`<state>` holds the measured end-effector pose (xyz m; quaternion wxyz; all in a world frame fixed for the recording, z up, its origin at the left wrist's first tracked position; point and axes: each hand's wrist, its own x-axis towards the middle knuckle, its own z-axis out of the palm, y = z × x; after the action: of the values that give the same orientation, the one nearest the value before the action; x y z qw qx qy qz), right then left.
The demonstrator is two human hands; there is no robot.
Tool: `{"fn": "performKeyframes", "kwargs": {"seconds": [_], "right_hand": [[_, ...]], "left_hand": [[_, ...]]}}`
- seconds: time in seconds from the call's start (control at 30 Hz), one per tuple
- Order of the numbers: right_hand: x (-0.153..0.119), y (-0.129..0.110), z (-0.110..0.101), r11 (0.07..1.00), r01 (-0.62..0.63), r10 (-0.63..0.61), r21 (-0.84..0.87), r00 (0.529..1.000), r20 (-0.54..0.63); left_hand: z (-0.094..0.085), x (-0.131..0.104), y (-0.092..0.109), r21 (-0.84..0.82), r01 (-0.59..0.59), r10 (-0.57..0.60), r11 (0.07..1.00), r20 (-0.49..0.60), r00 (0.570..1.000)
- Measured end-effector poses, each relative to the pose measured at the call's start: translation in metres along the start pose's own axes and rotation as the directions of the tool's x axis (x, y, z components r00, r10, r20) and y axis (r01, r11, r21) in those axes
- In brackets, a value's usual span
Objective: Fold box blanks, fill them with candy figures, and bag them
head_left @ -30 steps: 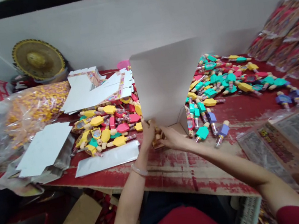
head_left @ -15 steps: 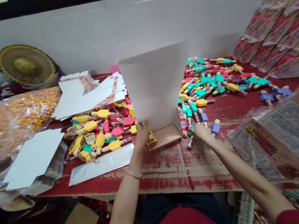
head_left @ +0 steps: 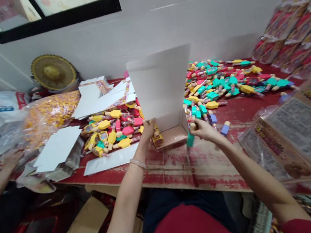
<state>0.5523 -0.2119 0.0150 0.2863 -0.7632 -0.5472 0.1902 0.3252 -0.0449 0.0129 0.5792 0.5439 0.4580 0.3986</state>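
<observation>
An open box [head_left: 173, 134] with a tall white raised lid [head_left: 164, 87] stands on the red table. My left hand [head_left: 148, 129] is closed on the box's left side. Between finger and thumb of my right hand [head_left: 202, 129] is a green toy [head_left: 190, 139], held just right of the box's front corner. Green, yellow and red toys [head_left: 222, 82] lie in a heap behind and right of my right hand. Another heap of mostly yellow and red toys [head_left: 112, 130] lies left of the box. A purple toy [head_left: 225, 128] rests right of my right hand.
Flat white cartons [head_left: 59, 149] are stacked at the left, near a clear bag of yellow pieces [head_left: 52, 112]. Another person's hands [head_left: 9, 160] show at the far left. A plastic-wrapped carton [head_left: 293, 144] and stacked red packs [head_left: 292, 20] occupy the right.
My right hand has lifted the green toy off the table and brought it toward the box. My left hand still holds the box. The view has shifted left, showing another person's hands more fully.
</observation>
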Motion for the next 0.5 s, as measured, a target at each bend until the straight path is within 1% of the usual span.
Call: {"fn": "performKeyframes", "kwargs": {"seconds": [0.03,0.07,0.1,0.17,0.23,0.33,0.43,0.5], "right_hand": [[0.004,-0.012,-0.004,0.996,0.077,-0.076,0.039,0.997,-0.017],[0.007,-0.025,-0.005,0.991,0.131,-0.131,0.029,0.991,-0.025],[0.01,-0.039,-0.004,0.986,0.168,-0.169,-0.016,0.985,-0.027],[0.015,-0.063,0.007,0.969,0.21,-0.214,-0.133,0.977,-0.017],[0.02,-0.08,0.022,0.946,0.228,-0.229,-0.229,0.973,0.024],[0.027,-0.09,0.037,0.923,0.274,-0.255,-0.272,0.961,0.103],[0.036,-0.094,0.039,0.898,0.313,-0.27,-0.309,0.947,0.173],[0.044,-0.099,0.039,0.888,0.315,-0.263,-0.336,0.946,0.19]], "left_hand": [[0.0,-0.001,0.001,0.006,0.002,-0.002,1.0,-0.003,1.0],[0.0,-0.002,0.001,0.011,0.002,-0.002,1.0,-0.005,1.0],[0.0,-0.004,0.002,0.017,0.0,0.0,1.0,-0.005,1.0],[-0.001,-0.006,0.003,0.027,-0.007,0.007,1.0,-0.002,1.0],[-0.001,-0.008,0.005,0.039,-0.014,0.013,0.999,0.004,1.0],[-0.002,-0.008,0.008,0.051,-0.017,0.017,0.999,0.009,1.0],[-0.003,-0.006,0.008,0.046,-0.025,0.024,0.999,0.019,1.0],[-0.003,-0.004,0.007,0.038,-0.031,0.03,0.999,0.03,0.999]]}}
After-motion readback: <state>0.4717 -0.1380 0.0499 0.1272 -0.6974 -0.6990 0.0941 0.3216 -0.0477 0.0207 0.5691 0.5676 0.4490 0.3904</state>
